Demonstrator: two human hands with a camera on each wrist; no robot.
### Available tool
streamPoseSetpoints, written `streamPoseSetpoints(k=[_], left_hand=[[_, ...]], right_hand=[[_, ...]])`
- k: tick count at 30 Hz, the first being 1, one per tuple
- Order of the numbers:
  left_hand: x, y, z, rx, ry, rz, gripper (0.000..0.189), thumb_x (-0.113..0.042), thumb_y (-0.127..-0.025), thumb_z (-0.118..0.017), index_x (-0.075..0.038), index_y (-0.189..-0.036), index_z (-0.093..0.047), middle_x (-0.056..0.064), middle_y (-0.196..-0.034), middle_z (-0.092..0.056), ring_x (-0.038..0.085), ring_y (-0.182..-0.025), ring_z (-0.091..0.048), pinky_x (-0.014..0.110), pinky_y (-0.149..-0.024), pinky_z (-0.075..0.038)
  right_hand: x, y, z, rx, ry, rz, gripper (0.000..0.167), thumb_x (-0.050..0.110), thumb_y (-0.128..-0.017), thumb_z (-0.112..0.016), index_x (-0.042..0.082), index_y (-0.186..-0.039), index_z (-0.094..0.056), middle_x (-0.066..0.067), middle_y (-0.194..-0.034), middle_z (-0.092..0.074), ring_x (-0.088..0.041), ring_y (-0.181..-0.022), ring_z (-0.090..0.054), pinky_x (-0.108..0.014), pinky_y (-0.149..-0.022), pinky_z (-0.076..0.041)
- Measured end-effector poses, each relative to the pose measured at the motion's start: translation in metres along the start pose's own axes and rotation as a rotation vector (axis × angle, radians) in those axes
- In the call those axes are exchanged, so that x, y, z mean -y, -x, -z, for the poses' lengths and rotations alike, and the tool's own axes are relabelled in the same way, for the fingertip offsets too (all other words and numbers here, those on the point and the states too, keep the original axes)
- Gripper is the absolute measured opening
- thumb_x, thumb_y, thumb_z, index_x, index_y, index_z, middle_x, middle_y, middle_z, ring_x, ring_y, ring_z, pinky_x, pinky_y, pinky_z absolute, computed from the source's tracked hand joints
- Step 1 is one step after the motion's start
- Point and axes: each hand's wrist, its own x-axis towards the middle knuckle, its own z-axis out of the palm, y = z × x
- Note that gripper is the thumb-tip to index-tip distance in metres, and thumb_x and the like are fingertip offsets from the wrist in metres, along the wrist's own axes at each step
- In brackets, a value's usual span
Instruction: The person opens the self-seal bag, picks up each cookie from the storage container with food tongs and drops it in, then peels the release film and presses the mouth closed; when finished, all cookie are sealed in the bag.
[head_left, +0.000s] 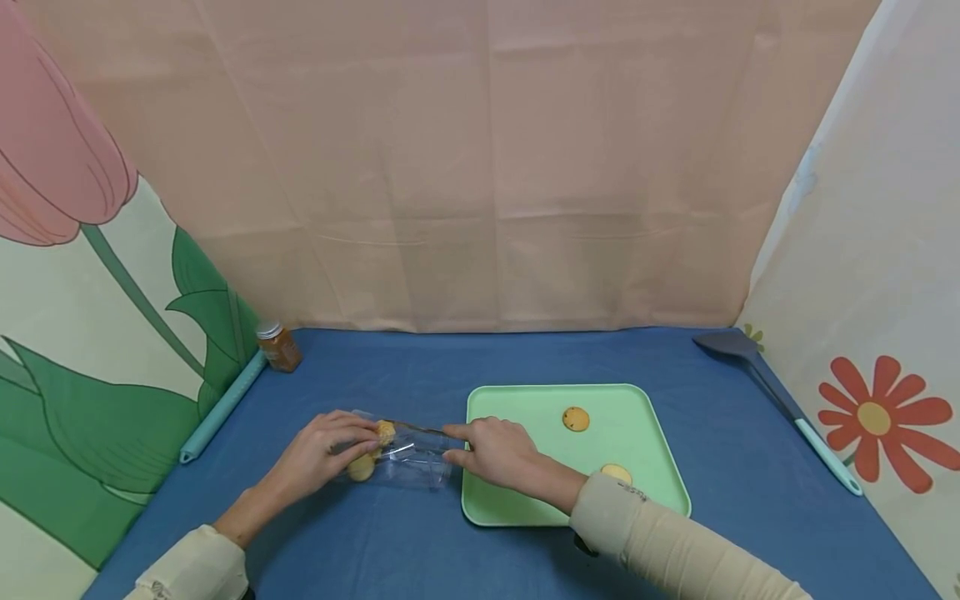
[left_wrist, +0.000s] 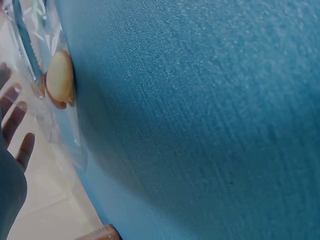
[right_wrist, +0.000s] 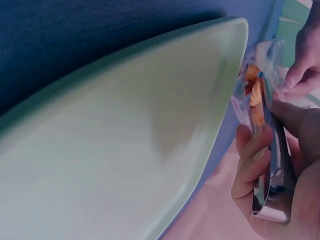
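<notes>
My right hand (head_left: 495, 454) grips metal tongs (right_wrist: 275, 202) near the bent end, fingers along one arm and thumb along the other. The tong tips reach left into a clear plastic bag (head_left: 420, 473) that lies on the blue cloth. Inside the bag are round yellow cookies (head_left: 361, 468), near the tong tips; a pale cookie (left_wrist: 60, 77) shows through the plastic in the left wrist view. My left hand (head_left: 333, 446) pinches the bag at its left side, thumb and forefinger close together in the right wrist view, other fingers spread. Whether the tongs hold a cookie is unclear.
A light green tray (head_left: 622, 500) lies right of the bag, under my right forearm, with a cookie (head_left: 576, 418) and a partly covered cookie (head_left: 617, 473) on it. A jar (head_left: 279, 347) and teal roll (head_left: 225, 408) stand left; a spatula (head_left: 757, 371) lies right.
</notes>
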Motion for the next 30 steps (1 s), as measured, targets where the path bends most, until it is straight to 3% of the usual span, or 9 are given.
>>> streamPoseSetpoints(k=[14,18,23,30], left_hand=[[-0.001,-0.001,0.002,-0.007,-0.011,-0.009,0.016,-0.018,-0.084,-0.080,-0.025,-0.099,-0.081,-0.007,-0.110,-0.075,0.015,-0.108,-0.065,0.049,-0.088,-0.051],[-0.001,-0.001,0.002,0.004,-0.010,-0.001,0.016,-0.019,-0.086,-0.079,-0.025,-0.100,-0.081,-0.008,-0.111,-0.075,0.015,-0.109,-0.065,0.049,-0.088,-0.051],[-0.001,0.000,0.002,0.005,-0.005,-0.006,0.016,-0.019,-0.086,-0.079,-0.025,-0.101,-0.081,-0.009,-0.112,-0.074,0.014,-0.109,-0.065,0.049,-0.089,-0.051],[0.000,0.001,0.002,-0.003,0.001,-0.011,0.017,-0.017,-0.085,-0.079,-0.024,-0.100,-0.081,-0.009,-0.112,-0.074,0.014,-0.108,-0.065,0.049,-0.088,-0.051]], right_hand=[[-0.002,0.004,0.003,0.006,-0.025,-0.011,0.048,0.042,-0.095,-0.067,0.026,-0.140,-0.062,0.012,-0.054,-0.052,-0.006,-0.040,-0.034,-0.024,-0.039,-0.022],[-0.005,0.007,0.004,0.007,-0.039,-0.002,0.048,0.043,-0.095,-0.067,0.026,-0.140,-0.062,0.010,-0.049,-0.049,-0.006,-0.039,-0.032,-0.023,-0.038,-0.021],[-0.007,0.015,0.006,0.010,-0.060,-0.010,0.048,0.043,-0.095,-0.067,0.027,-0.140,-0.061,0.008,-0.041,-0.043,-0.006,-0.037,-0.029,-0.023,-0.038,-0.019],[-0.018,0.030,0.013,0.018,-0.089,-0.033,0.046,0.043,-0.095,-0.067,0.030,-0.139,-0.062,0.010,-0.042,-0.039,-0.006,-0.040,-0.033,-0.024,-0.040,-0.020]])
